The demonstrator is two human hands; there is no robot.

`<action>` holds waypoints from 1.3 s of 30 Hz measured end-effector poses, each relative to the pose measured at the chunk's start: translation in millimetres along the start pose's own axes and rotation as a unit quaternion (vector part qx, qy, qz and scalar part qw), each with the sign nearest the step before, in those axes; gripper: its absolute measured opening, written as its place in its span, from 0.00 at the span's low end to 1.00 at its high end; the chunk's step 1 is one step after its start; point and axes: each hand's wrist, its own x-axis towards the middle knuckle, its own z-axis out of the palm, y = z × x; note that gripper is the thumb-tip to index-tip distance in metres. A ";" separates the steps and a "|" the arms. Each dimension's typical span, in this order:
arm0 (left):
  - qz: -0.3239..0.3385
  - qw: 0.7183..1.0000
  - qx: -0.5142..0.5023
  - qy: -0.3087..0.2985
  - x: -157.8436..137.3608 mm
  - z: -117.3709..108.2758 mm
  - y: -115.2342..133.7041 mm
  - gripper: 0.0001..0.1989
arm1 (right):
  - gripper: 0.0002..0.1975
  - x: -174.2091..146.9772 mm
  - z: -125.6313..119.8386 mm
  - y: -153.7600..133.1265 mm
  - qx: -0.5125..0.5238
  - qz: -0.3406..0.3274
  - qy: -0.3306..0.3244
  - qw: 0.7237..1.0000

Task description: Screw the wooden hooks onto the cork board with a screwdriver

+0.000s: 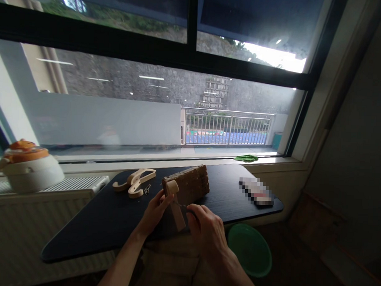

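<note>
A brown, rough-edged wooden block (193,182) lies tilted on the dark table. Against its near end is a pale wooden hook (178,215), its curved end up and its straight arm reaching toward me. My left hand (157,209) is closed on the hook's left side, thumb and fingers pinching it by the block. In my right hand (208,227) is a screwdriver, its dark handle mostly hidden by my fingers. The thin screwdriver shaft (181,205) points left at the hook; whether a screw sits at its tip is too small to tell.
More pale wooden hooks (135,183) lie at the table's back left beside several small screws (147,189). A blurred-out flat object (257,191) rests on the right. The table (90,227) meets a windowsill with a green cloth (245,158). A green basin (251,249) stands below; a kettle-like pot (30,166) sits left.
</note>
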 end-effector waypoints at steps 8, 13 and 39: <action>-0.006 1.000 -0.004 -0.003 -0.5 0.5 -1.7 0.20 | 0.17 -2.6 -0.4 -0.8 0.023 -0.012 -0.015 1.000; -0.007 1.000 -0.001 -0.005 -0.6 -0.6 -0.1 0.20 | 0.13 -2.0 -3.2 -2.8 -0.013 0.029 -0.029 0.999; -0.009 1.000 0.000 -0.005 -1.1 -0.4 1.4 0.20 | 0.12 -2.6 -10.2 -2.7 -0.028 0.043 -0.018 0.999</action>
